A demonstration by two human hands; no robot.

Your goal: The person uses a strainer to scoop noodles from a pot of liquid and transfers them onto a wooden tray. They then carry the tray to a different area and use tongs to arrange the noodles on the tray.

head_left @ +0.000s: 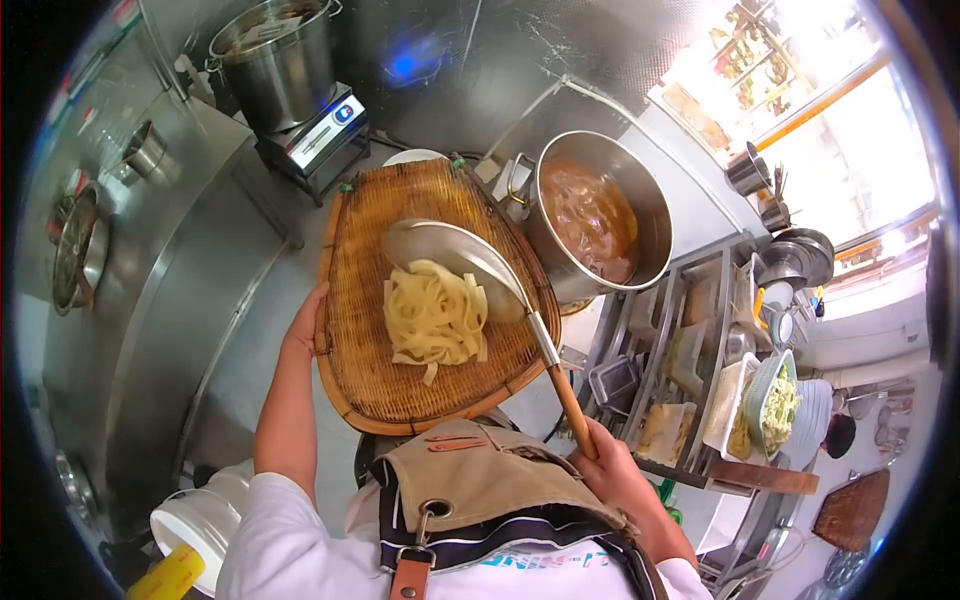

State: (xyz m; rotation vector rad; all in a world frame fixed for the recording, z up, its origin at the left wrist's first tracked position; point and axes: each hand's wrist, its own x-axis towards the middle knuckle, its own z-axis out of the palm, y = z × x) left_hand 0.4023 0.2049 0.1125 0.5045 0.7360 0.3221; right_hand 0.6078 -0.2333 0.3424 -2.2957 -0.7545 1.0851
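My left hand (306, 322) grips the left rim of a woven bamboo tray (370, 215), which is held out in front of my apron. A pile of wide, flat pale noodles (435, 315) lies on the tray. My right hand (606, 462) is closed around the wooden handle of a large metal ladle (470, 260). The ladle's round head is over the tray, just above and beside the noodles, partly overlapping them in view. What the ladle holds, if anything, I cannot make out.
A large pot of reddish-brown broth (590, 215) stands beyond the tray's right edge. Another steel pot (275, 70) sits at the upper left by a digital device (325, 130). Right are a container rack (690, 330) and baskets (775, 400); lower left, a white bucket (195, 530).
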